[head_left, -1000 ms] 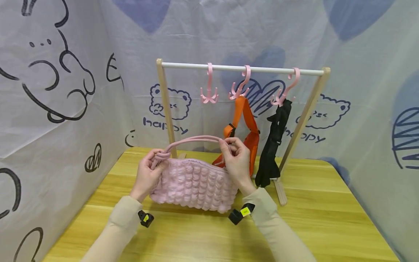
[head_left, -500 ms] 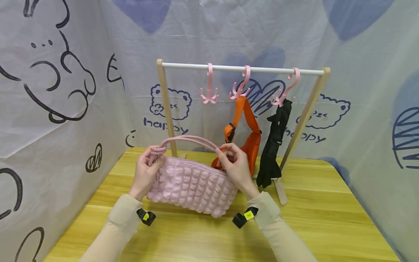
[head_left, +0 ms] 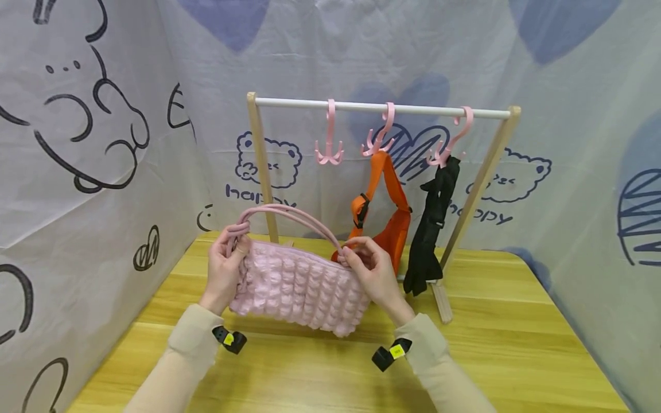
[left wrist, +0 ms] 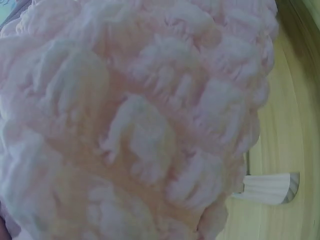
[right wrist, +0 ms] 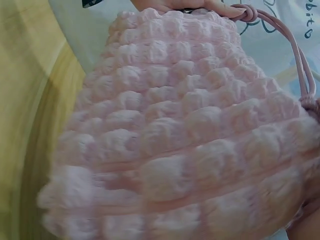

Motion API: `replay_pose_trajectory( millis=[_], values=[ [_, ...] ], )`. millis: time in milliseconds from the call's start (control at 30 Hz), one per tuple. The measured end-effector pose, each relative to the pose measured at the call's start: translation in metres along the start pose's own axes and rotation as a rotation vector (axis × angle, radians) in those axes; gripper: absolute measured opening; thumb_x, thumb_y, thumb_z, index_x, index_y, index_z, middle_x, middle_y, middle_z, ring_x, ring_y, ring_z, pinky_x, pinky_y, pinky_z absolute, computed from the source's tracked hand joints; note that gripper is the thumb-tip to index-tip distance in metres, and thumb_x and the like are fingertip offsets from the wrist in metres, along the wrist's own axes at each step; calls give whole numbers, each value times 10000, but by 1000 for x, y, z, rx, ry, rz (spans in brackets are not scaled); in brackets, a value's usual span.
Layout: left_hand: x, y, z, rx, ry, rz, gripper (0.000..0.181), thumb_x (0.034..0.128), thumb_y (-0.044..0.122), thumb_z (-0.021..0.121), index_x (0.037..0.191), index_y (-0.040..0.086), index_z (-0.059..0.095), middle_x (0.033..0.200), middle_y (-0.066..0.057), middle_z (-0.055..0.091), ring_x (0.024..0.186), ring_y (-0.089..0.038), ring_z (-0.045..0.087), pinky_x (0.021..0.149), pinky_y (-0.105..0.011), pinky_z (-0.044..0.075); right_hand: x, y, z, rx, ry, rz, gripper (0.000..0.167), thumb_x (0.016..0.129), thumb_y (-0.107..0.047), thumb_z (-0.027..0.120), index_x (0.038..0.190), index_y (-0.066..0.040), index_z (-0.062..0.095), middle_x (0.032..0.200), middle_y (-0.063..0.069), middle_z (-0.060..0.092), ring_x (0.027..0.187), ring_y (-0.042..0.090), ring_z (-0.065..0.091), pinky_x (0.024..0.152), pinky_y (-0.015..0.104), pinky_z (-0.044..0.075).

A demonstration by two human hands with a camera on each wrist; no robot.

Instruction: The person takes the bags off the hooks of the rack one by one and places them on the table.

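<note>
A pink handbag (head_left: 304, 289) with a puffy, bubbled surface is held up between both hands, tilted lower at its right end. My left hand (head_left: 223, 267) grips it at the top left corner, by the knotted end of the strap. At the top right corner my right hand (head_left: 374, 272) pinches the other strap end between thumb and fingers. The thin pink double strap (head_left: 289, 211) arches above the zipped top edge. Puffy pink fabric (left wrist: 145, 135) fills most of the left wrist view. The right wrist view shows the bag's bubbled side (right wrist: 165, 130) with the left hand's fingers (right wrist: 175, 4) at its far end.
Behind the bag stands a rack with a white rail (head_left: 423, 109) and wooden legs. Pink hooks hang from it: the left hook (head_left: 329, 143) bears nothing, an orange bag (head_left: 395, 229) hangs in the middle, and a black bag (head_left: 428, 246) hangs at the right. The table (head_left: 289, 373) is wooden.
The pink handbag has shifted left and its left end has risen a little. My right hand has slid lower along the strap to its right end, and the strap arches higher.
</note>
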State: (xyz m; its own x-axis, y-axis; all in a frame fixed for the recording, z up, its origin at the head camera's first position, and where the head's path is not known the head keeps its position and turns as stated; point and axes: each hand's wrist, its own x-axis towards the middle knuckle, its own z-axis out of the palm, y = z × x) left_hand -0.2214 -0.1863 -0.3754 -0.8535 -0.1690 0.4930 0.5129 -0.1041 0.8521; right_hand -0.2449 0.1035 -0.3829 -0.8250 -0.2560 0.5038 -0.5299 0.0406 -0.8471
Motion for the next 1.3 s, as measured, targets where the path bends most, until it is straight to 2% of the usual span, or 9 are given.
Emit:
replay_pose_trajectory(
  millis=[133, 267, 433, 667, 833, 933, 1067, 1200, 1300],
  values=[
    [0, 1, 0, -15, 37, -38, 168, 1047, 192, 536, 1152, 273, 639, 1272, 183, 619, 1277, 58, 518, 1066, -86, 402, -5, 7, 1, 26, -15, -39, 262, 1011, -53, 566, 1239, 75, 581, 1121, 305, 695, 944, -4, 692, 885, 176, 558],
    [1, 4, 3, -71, 88, -78, 126, 1047, 224, 535, 1107, 251, 641, 1049, 153, 625, 958, 54, 545, 832, -50, 437, -12, 14, 1, -9, -19, -65, 320, 1005, -77, 565, 1310, 17, 576, 1245, 253, 665, 1075, 6, 637, 974, 164, 505],
    [1, 6, 5, -134, 95, -104, 105, 1037, 252, 550, 1077, 210, 638, 912, 132, 587, 766, 41, 466, 661, -71, 397, -19, 22, 0, -53, -14, -101, 385, 977, -109, 579, 1351, -18, 563, 1313, 217, 643, 1140, 37, 595, 1024, 173, 465],
    [-1, 5, 6, -171, 84, -156, 142, 1045, 298, 519, 1114, 206, 604, 1115, 129, 608, 1036, 31, 525, 930, -77, 440, -27, 31, 3, -47, -23, -146, 428, 945, -136, 637, 1362, -61, 573, 1317, 191, 648, 1153, 62, 610, 1027, 206, 486],
    [-2, 4, 7, -177, 65, -208, 172, 1042, 361, 506, 1101, 223, 590, 1077, 129, 576, 937, 11, 493, 839, -103, 437, -32, 37, 5, 2, -49, -144, 510, 890, -125, 716, 1373, -118, 552, 1340, 94, 633, 1194, 88, 596, 1050, 222, 471],
    [-2, 3, 6, -167, 58, -234, 186, 1044, 384, 494, 1117, 233, 574, 1128, 130, 556, 993, 7, 483, 882, -109, 430, -35, 41, 6, 8, -50, -194, 572, 845, -94, 771, 1365, -80, 534, 1330, 45, 627, 1190, 85, 590, 1042, 220, 468],
    [-3, 3, 5, -133, 47, -267, 218, 1052, 404, 468, 1157, 229, 543, 1231, 123, 516, 1102, -10, 450, 948, -110, 404, -38, 45, 10, 9, -9, -256, 584, 800, -39, 798, 1324, -13, 541, 1297, -44, 637, 1153, 61, 602, 1006, 209, 482],
    [-3, 3, 2, -106, 37, -303, 225, 1060, 399, 454, 1175, 219, 527, 1325, 126, 495, 1170, -3, 443, 981, -100, 391, -39, 44, 14, 26, 64, -284, 506, 795, 46, 752, 1266, 32, 569, 1236, -111, 654, 1115, 45, 619, 977, 199, 496],
    [-3, 5, 0, -73, 32, -339, 223, 1061, 396, 462, 1175, 218, 533, 1403, 97, 477, 1206, -12, 438, 1009, -111, 389, -41, 42, 20, 30, 116, -291, 419, 817, 90, 726, 1217, 49, 606, 1190, -106, 673, 1084, 43, 636, 957, 193, 511]
  ],
)
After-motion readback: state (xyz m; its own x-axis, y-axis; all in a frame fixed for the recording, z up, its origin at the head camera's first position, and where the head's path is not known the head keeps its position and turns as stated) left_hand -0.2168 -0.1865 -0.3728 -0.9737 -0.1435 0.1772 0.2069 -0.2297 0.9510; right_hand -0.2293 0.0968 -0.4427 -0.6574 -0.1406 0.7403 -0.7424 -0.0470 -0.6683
